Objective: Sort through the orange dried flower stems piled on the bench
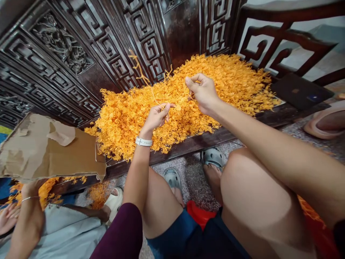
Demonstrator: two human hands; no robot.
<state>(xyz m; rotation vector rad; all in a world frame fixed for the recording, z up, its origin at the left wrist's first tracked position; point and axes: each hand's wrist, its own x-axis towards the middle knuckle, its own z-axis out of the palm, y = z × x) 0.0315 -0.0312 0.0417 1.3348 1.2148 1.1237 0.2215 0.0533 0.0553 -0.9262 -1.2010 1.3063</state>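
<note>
My left hand [158, 116], with a pale band [143, 141] at the wrist, is closed in a pinch. From its fingertips a thin orange branching plastic strand [142, 74] rises up and to the left. My right hand [204, 92] is held a little higher and to the right, thumb and forefinger pressed together. What it pinches, if anything, is too small to make out. Both hands are over a long heap of orange branching plastic pieces [229, 77] on a dark wooden bench [179, 146].
A carved dark wood panel [107, 43] stands behind the heap. At the left, a torn cardboard piece [81, 153] is near another person's arm [30, 212]. A dark flat device [302, 90] lies on the bench's right. Something red [199, 214] is between my legs.
</note>
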